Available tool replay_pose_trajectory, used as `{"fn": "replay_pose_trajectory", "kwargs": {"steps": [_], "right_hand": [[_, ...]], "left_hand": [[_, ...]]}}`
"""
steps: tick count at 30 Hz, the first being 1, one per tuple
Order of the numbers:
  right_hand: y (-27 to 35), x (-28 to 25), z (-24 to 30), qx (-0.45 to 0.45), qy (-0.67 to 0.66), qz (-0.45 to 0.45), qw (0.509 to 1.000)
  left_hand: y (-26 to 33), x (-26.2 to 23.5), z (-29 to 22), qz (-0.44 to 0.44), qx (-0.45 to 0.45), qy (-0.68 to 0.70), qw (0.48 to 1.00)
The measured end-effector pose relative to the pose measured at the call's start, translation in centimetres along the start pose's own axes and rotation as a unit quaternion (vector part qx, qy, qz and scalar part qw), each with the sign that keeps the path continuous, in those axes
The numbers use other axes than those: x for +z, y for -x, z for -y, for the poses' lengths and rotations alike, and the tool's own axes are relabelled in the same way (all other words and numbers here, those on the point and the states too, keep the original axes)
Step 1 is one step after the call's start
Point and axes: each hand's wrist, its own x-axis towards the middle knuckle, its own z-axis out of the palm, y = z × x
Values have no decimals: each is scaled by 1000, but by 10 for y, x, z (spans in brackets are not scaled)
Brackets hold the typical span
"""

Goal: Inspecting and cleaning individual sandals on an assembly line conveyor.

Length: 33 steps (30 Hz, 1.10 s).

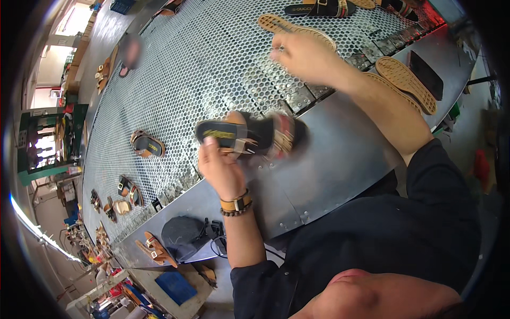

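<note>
My left hand (220,167) grips a black slide sandal (260,133) near its heel, thumb on the insole and other fingers mostly hidden underneath. The sandal has a buckled strap and a red-striped band, and its front end is blurred by motion. It is held above the near edge of a metal mesh conveyor (202,69). Farther off to the right, my right hand (303,56) hovers by a tan shoe sole (273,22). Its fingers are loosely bent and apart, with nothing seen in them; whether they touch the sole cannot be told.
A smooth metal ledge (340,154) borders the conveyor on my side. More tan soles (406,80) and a black phone-like slab (426,74) lie at right. Several sandals (149,144) sit on the mesh. A black cap (183,236) and a brown sandal (155,249) rest at lower left.
</note>
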Motion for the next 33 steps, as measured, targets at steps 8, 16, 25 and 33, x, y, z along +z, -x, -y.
{"fn": "replay_pose_trajectory", "kwargs": {"steps": [8, 16, 25, 33], "right_hand": [[-33, -4, -118, 118, 260, -139, 948], [-45, -7, -143, 77, 246, -153, 954], [-31, -8, -103, -3, 309, -131, 942], [-2, 12, -49, -151, 134, 19, 979]], "left_hand": [[-13, -7, 5, -120, -33, 140, 982], [-1, 7, 13, 12, -65, -3, 998], [4, 21, 22, 48, -9, -150, 987], [6, 35, 22, 117, 183, -559, 800]]}}
